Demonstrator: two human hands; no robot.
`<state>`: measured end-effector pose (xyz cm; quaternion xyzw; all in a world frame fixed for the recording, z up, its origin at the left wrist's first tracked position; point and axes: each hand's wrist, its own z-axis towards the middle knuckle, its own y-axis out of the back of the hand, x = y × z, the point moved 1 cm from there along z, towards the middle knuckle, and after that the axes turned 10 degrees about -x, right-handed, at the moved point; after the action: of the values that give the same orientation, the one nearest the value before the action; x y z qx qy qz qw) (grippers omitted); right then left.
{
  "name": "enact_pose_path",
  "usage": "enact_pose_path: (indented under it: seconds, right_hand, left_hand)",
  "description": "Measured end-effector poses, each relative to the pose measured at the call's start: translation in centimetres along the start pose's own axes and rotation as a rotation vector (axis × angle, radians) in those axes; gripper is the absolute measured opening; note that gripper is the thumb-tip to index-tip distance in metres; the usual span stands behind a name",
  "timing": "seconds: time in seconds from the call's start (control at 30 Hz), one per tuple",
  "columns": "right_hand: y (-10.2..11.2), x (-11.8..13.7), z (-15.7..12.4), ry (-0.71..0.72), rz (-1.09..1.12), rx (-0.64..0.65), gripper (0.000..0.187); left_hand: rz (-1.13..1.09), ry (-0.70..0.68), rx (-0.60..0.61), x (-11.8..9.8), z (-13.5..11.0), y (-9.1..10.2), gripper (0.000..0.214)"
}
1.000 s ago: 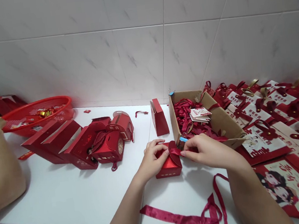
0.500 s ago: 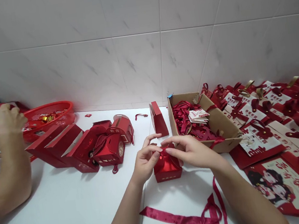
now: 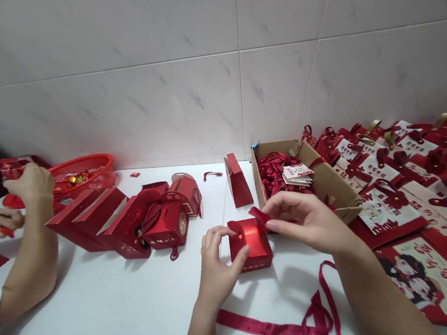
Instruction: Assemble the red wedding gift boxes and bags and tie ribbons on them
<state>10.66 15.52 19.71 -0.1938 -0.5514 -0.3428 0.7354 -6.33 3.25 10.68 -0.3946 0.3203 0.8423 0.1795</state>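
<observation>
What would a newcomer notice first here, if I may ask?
At centre, the left hand steadies a small shiny red paper box while the right hand pinches a dark red ribbon strip at its top. Red-and-white printed gift bags crowd the right side, beside a brown cardboard carton.

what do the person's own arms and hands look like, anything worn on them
Both forearms are bare as far as the picture's lower edge, with no sleeve showing. The left hand and the right hand are ungloved. No ring, watch or bracelet can be seen on the fingers or wrists.
</observation>
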Motion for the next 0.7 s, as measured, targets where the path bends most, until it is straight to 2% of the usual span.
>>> enact_pose_path:
  seconds: [0.07, 0.13, 0.23, 0.3, 0.4, 0.47, 0.57, 0.63, 0.7]
  right_hand:
    - [0.6, 0.6, -0.6, 0.109, 0.030, -0.161, 0.013]
    - [1.4, 1.5, -1.6, 0.242, 0.116, -0.302, 0.012]
    - [2.5, 2.8, -2.9, 0.391, 0.255, -0.366, 0.008]
    - [2.9, 3.1, -3.1, 0.398, 0.309, -0.325, 0.011]
    - [2.0, 2.6, -2.4, 0.265, 0.265, -0.281, 0.011]
    - [0.4, 1.5, -1.3, 0.096, 0.135, -0.180, 0.010]
    - [-2.5, -0.7, 0.2, -0.133, -0.089, 0.077, 0.003]
    - [-4.0, -2.0, 0.8, -0.186, -0.201, 0.159, 0.002]
    - [-4.7, -2.9, 0.9, -0.174, -0.283, 0.195, 0.004]
  left_hand:
    - [0.060, 0.012, 0.026, -0.1, -0.3, -0.1, 0.021]
    - [0.023, 0.059, -0.001, -0.1, -0.5, -0.2, 0.018]
    - [-0.141, 0.221, -0.128, 0.1, -0.9, -0.2, 0.015]
    - [-0.220, 0.313, -0.209, 0.3, -1.1, -0.1, 0.017]
    - [-0.253, 0.358, -0.273, 0.6, -1.4, 0.2, 0.021]
    - [-0.269, 0.378, -0.292, 0.6, -1.6, 0.5, 0.022]
    - [-0.287, 0.400, -0.302, 0.5, -1.9, 0.7, 0.024]
    - [-0.297, 0.406, -0.306, 0.5, -2.1, 0.9, 0.024]
    - [-0.308, 0.409, -0.303, 0.4, -2.2, 1.0, 0.024]
